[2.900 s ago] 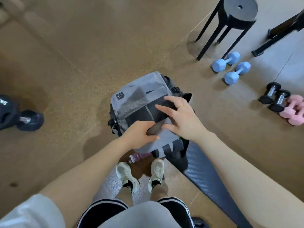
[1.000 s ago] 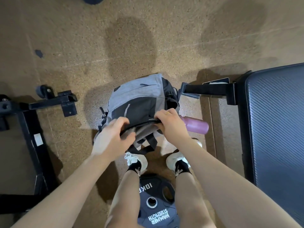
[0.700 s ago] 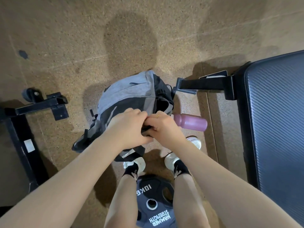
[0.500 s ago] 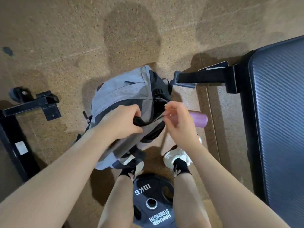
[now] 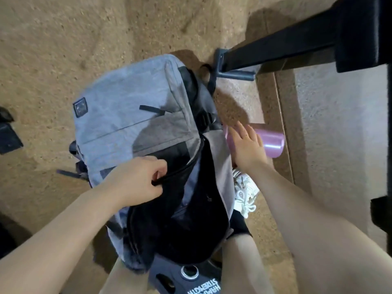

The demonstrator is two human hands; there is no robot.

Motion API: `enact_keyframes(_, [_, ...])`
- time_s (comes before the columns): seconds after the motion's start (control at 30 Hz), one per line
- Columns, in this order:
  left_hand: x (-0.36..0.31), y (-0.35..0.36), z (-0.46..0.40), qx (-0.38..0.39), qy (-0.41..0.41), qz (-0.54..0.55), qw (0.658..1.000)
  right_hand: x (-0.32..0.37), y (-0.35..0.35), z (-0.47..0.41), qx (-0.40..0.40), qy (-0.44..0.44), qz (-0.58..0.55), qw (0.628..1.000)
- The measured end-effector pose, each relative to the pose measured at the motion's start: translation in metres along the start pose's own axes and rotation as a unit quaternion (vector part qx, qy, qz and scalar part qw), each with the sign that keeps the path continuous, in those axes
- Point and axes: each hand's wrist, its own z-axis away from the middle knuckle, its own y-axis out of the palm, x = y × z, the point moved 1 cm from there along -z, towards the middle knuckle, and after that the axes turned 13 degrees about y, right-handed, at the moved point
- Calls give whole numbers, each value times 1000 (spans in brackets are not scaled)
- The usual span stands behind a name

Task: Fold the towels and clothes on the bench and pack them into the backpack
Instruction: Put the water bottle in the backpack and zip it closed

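The packing step is being prepared: the left hand pinches the backpack mouth's edge, holding it wide; the right hand, fingers straight, reaches onto the pink bottle on the floor. Next, folded clothes must go inside.

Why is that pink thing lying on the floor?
The pink bottle lies on its side on the floor beside the open backpack, not standing up. The right hand rests on it; the left hand holds the backpack's opening.

Speckled tan floor: backpack, pink bottle, weight plate.
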Motion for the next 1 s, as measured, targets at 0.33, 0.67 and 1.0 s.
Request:
enact_keyframes(0.33, [-19, 8, -87, -223, 142, -72, 962, 2, 15, -46, -93, 18, 120, 988])
enact_keyframes(0.67, [-27, -21, -170, -113, 74, -341, 930, -22, -44, -18, -99, 154, -277, 943])
enact_keyframes(1.0, [45, -89, -152, -156, -31, -374, 914, 58, -109, -40, -98, -65, -449, 886])
